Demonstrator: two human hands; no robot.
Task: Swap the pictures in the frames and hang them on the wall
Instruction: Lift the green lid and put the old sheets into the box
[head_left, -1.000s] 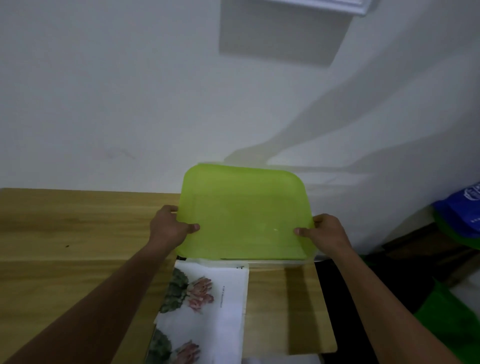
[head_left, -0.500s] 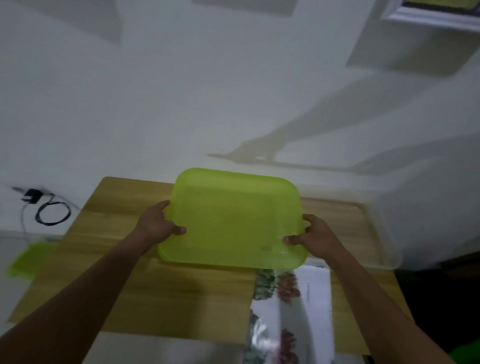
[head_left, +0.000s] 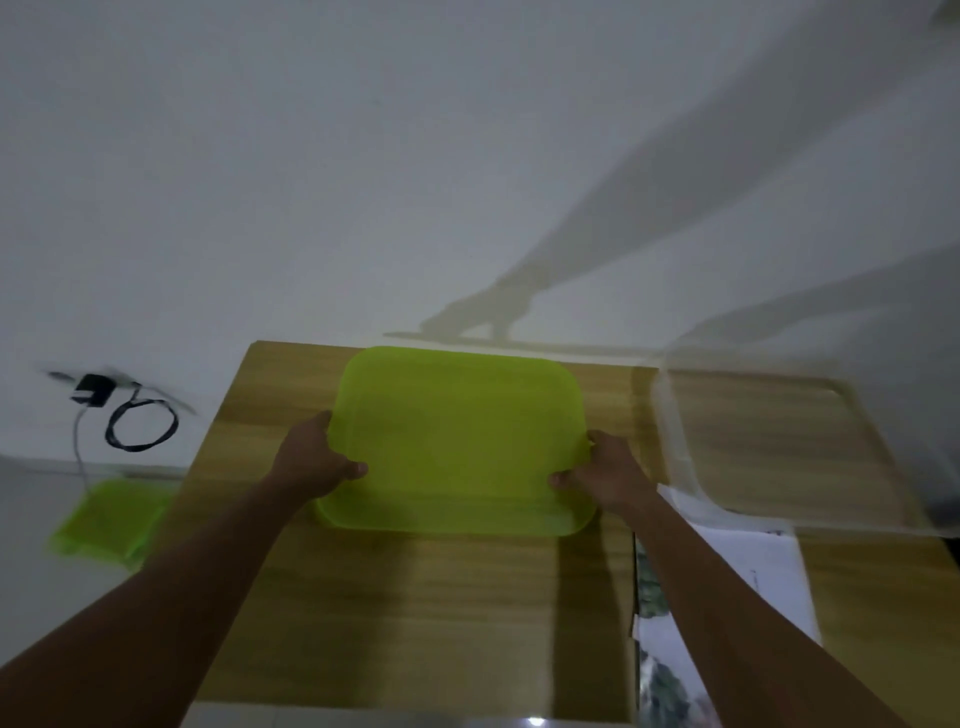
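Both hands grip a translucent green plastic lid (head_left: 457, 441) by its short sides, above the left half of a wooden surface (head_left: 415, 623). The left hand (head_left: 317, 462) holds the lid's left edge with its thumb laid on top and the other fingers curled out of sight underneath. The right hand (head_left: 602, 475) holds the right edge the same way, thumb on top near the front corner. The lid is tilted, its far edge raised towards the white wall (head_left: 311, 182) and its near edge low over the wood. Whether that near edge touches the surface cannot be told. Just right of the lid stands a clear plastic bin (head_left: 672, 431), blurred, with the wood grain showing through its walls. The task's thing in view is a printed picture sheet (head_left: 753, 566), white with dark foliage along its left margin. It lies flat on the right part of the surface, in front of the bin, and the right forearm crosses over it and hides much of it. No frame shows. To the left, past the surface's edge, a black adapter (head_left: 93, 389) and a looped black cable (head_left: 140, 426) sit against the wall. Lower down lies a blurred green plastic piece (head_left: 109, 519). Shadows of both arms fall across the wall.
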